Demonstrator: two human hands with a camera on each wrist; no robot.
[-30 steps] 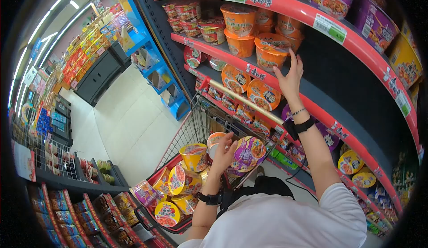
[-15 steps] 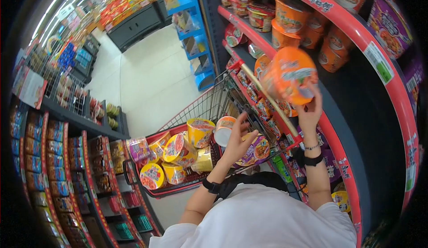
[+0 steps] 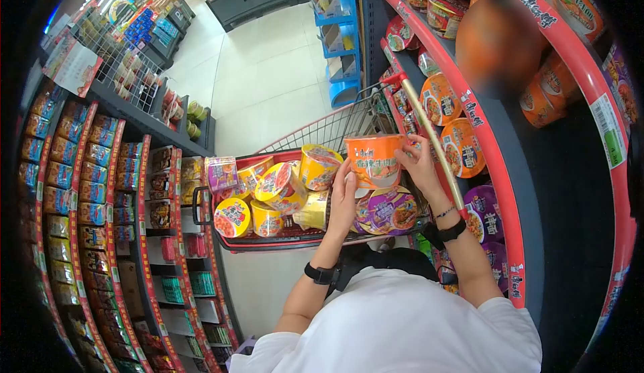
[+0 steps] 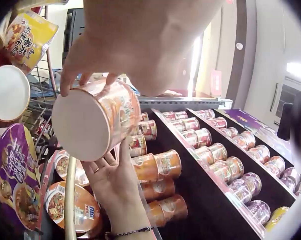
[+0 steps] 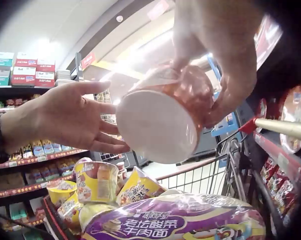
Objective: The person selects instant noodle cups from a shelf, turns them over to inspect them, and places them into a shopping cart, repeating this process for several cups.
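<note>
An orange instant noodle bucket (image 3: pixel 376 162) is held over the shopping cart (image 3: pixel 322 129). The right hand (image 3: pixel 421 166) grips it from the right, thumb and fingers round its side. At the bucket's left, the left hand (image 3: pixel 343 204) has its fingers extended, the fingertips right at the bucket in the right wrist view. Its white base (image 5: pixel 158 127) faces that camera, tilted. Below the hands lies a purple noodle bucket (image 3: pixel 396 210). Several yellow noodle buckets (image 3: pixel 278 188) are piled in the cart to the left.
At the right, a shelf with a red front edge (image 3: pixel 493 135) bears orange buckets (image 3: pixel 547 91); more orange tubs (image 3: pixel 461 146) lie lower. A beige bar (image 3: pixel 433 138) crosses between cart and shelf. Racks of packets (image 3: pixel 90 185) stand left, with tiled floor (image 3: pixel 258 71) beyond.
The right hand has taken an orange noodle bucket off the shelf and brought it left over the cart. The left hand has come up to the bucket's side. The head view has swung right.
</note>
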